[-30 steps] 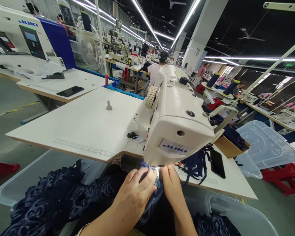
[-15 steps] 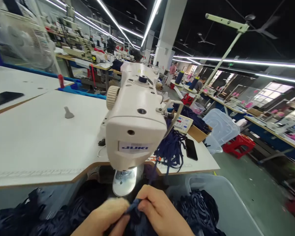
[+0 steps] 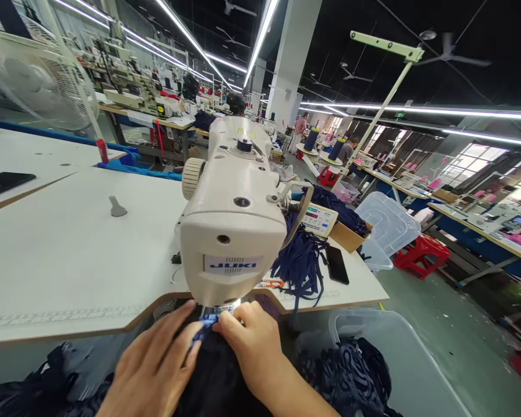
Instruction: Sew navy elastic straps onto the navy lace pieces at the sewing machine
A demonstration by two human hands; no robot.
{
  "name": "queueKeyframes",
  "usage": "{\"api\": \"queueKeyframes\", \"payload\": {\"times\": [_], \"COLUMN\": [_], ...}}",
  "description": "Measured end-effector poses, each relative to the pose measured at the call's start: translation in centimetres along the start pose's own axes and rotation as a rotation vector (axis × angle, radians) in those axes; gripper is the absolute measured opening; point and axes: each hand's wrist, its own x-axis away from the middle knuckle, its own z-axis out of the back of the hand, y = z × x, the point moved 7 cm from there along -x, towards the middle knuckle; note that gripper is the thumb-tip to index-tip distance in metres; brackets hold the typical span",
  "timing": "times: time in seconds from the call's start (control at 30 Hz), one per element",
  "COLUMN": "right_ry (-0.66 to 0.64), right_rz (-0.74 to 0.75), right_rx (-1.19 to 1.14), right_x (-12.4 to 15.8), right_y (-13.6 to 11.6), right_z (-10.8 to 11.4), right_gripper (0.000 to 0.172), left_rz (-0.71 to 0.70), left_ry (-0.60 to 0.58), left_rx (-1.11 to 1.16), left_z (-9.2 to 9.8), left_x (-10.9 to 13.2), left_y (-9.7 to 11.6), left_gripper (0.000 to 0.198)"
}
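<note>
A dark navy piece of fabric (image 3: pixel 206 325) lies at the needle area under the head of the white sewing machine (image 3: pixel 234 243). Its top edge looks bluer in the machine's light. My left hand (image 3: pixel 154 362) has the fabric's left side between thumb and forefinger, with the other fingers stretched forward beside the machine. On the right side, my right hand (image 3: pixel 256 347) pinches the same edge between thumb and fingers. The rest of the fabric hangs dark below both hands. The machine's head hides the needle, and the presser foot cannot be made out.
Navy strips (image 3: pixel 301 266) hang over the table (image 3: pixel 91 249) right of the machine, near a phone (image 3: pixel 337 264) and an orange-handled tool (image 3: pixel 271 284). A clear bin (image 3: pixel 399 347) with navy pieces stands below right. A grey tool (image 3: pixel 117 207) lies on the left.
Both hands have moved forward, bringing the fabric from in front of the machine up under its head. My left hand's fingers have spread out. The view has shifted slightly.
</note>
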Motion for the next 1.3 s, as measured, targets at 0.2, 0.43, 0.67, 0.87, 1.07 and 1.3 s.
{"api": "queueKeyframes", "payload": {"times": [0.2, 0.43, 0.67, 0.87, 1.07, 1.3], "right_ry": [-0.17, -0.107, -0.142, -0.103, -0.089, -0.151], "right_rz": [-0.276, -0.617, -0.672, -0.653, -0.648, -0.67], "right_rx": [-0.523, -0.73, -0.669, -0.619, -0.663, -0.65], "right_x": [2.6, 3.1, 2.4, 2.0, 2.2, 2.5], "right_y": [2.6, 4.5, 5.1, 5.3, 5.2, 5.3], "right_z": [-1.5, -3.0, -3.8, -3.7, -3.9, -4.3], "right_gripper": [0.023, 0.007, 0.011, 0.008, 0.008, 0.013], "left_rz": [-0.161, 0.026, 0.066, 0.073, 0.047, 0.03], "left_ry": [-0.147, -0.145, -0.07, -0.079, -0.103, -0.12], "left_rx": [0.048, 0.024, -0.007, -0.049, -0.06, -0.091], "left_z": [-2.2, -2.1, -2.2, -2.7, -2.6, -2.5], "left_x": [0.4, 0.1, -1.0, -0.9, -1.0, -1.3], "left_y": [2.9, 3.4, 3.5, 3.3, 3.5, 3.6], "left_gripper": [0.043, 0.034, 0.031, 0.031, 0.032, 0.032]}}
